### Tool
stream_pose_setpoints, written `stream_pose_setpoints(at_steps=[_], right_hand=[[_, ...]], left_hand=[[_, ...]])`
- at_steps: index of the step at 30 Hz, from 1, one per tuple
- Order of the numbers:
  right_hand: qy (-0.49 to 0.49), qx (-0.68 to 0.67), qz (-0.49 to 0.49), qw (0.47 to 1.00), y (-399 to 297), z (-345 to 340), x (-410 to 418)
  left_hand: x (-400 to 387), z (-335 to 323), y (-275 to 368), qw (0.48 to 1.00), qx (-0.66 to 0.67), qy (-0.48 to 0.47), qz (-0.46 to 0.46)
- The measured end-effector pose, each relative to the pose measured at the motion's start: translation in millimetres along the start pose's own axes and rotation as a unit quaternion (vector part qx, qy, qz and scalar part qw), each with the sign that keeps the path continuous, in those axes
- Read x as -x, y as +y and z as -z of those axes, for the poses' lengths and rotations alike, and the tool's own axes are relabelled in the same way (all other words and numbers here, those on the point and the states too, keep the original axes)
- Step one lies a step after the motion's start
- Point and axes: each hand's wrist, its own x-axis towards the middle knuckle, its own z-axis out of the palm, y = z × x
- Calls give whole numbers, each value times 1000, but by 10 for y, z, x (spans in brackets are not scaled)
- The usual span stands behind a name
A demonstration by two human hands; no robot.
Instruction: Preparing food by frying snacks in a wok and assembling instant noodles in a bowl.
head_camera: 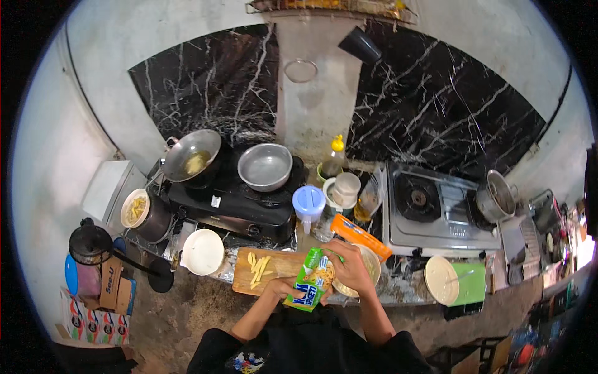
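A green seasoning or flour packet [310, 276] with printed writing is held upright in front of my chest. My left hand [286, 289] grips its lower left side. The fingers of my right hand [350, 267] pinch its upper right corner; whether that edge is torn cannot be told. Behind my right hand, partly hidden, stands a cream bowl [377, 276] with pale food pieces in it. To the left of the packet lies a wooden cutting board [287, 262], bearing several pale yellow cut sticks [258, 270], likely potato.
A white bowl [203, 252] sits left of the board. Behind are a black gas stove [233, 212] with a wok [191, 156] and a metal basin [265, 167], a blue-lidded jug [309, 203] and an orange packet [359, 236]. A silver stove [434, 205] stands at right.
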Motion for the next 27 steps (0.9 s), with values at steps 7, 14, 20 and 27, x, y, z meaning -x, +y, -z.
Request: stream_pose_setpoints(at_steps=[7, 14, 20, 27], right_hand=[[-17, -25, 40, 999, -21, 156, -162], [66, -128, 32, 989, 241, 88, -67], [-8, -207, -160, 965, 332, 18, 190], [51, -317, -262, 910, 381, -26, 515]], left_hand=[[-45, -1, -91, 995, -51, 86, 12], [-61, -78, -267, 969, -57, 239, 6], [-210, -442, -283, 974, -8, 226, -29], [-230, -593, -704, 980, 59, 188, -37]])
